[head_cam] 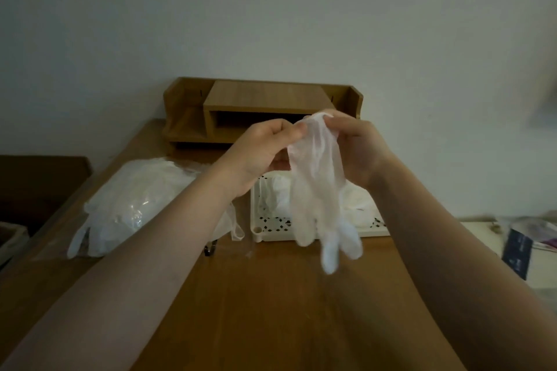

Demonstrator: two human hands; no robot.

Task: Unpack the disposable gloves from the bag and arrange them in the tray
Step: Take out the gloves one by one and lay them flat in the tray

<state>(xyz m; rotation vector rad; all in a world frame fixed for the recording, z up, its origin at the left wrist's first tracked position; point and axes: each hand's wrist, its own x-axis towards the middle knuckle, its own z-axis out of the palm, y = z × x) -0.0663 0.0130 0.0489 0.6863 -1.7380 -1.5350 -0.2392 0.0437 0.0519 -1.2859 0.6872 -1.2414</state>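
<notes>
Pinched at the cuff between thumb and curled fingers of the left hand (265,150) and of the right hand (358,150): one translucent disposable glove (316,190), raised above the table (271,295), cuff up, fingers hanging down (tips blurred). Behind the hanging glove, near the table's far right edge: white perforated tray (271,224), crumpled white gloves already lying inside it. Left of the tray, towards the left edge: clear plastic bag (135,199), bulging, glove fingers spilling out at its near end. At the far edge, against the wall: wooden desk organiser (262,105). Off the right edge: papers and a dark packet (518,253), out of focus.
</notes>
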